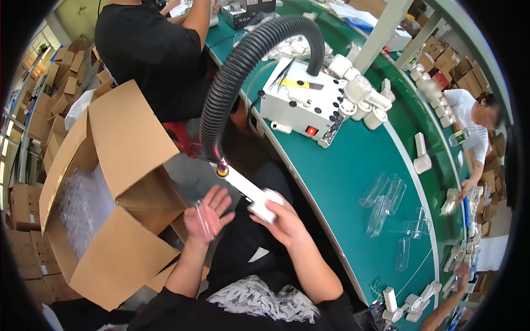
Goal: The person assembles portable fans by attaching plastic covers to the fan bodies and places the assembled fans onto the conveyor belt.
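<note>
My right hand (284, 220) grips a white long-handled plastic device (245, 186) by its wider head. The device's narrow end points up and left, close to the lit tip (222, 170) of a thick black corrugated hose (218, 88); I cannot tell whether they touch. Beside it, my left hand (212, 209) is palm up with its fingers spread. A clear plastic piece (203, 222) shows across that palm, with no fingers closed round it.
An open cardboard box (130, 138) holding clear plastic stands at the left. On the green table (326, 182) are a white machine (295, 105) with a red switch, clear tubes (378, 215) and several white devices (364, 96). One person (146, 60) is ahead, another (469, 121) across the table.
</note>
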### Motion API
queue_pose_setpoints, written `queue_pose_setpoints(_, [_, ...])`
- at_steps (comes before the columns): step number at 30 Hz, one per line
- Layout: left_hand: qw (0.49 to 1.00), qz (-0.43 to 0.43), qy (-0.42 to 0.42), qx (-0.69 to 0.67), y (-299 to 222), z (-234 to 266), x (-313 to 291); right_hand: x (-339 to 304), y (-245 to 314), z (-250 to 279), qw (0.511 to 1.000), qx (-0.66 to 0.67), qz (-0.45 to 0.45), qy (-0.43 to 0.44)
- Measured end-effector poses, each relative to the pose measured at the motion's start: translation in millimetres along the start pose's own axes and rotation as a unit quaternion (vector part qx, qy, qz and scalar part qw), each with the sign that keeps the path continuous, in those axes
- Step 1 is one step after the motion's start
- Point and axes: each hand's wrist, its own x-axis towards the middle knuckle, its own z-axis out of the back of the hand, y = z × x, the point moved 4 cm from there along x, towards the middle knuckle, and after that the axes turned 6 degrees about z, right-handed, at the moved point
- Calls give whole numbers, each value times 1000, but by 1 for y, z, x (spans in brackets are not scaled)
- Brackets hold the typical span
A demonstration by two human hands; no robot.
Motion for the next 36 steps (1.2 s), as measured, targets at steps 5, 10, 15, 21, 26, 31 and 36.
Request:
queue_pose_setpoints(5, [893, 161, -133, 400, 32, -16, -17, -107, 36, 44, 925, -289, 239, 65])
queue_pose_setpoints(10, [574, 190, 41, 795, 56, -91, 10, -160, 63, 65, 881, -387, 259, 79])
queue_pose_setpoints(15, [248, 117, 247, 929, 92, -150, 32, -190, 73, 65, 807, -492, 297, 138])
queue_pose_setpoints(21, [384, 114, 346, 849, 137, -238, 36, -171, 20, 98, 979, -32, 152, 130])
queue_pose_setpoints(26, [679, 91, 141, 715, 114, -226, 50, -136, -7, 79, 921, 259, 159, 245])
queue_pose_setpoints(31, [667, 32, 189, 720, 118, -196, 40, -170, 71, 55, 798, -437, 408, 76])
queue_pose_setpoints(36, [546, 54, 300, 780, 133, -196, 35, -205, 100, 40, 538, -647, 537, 62])
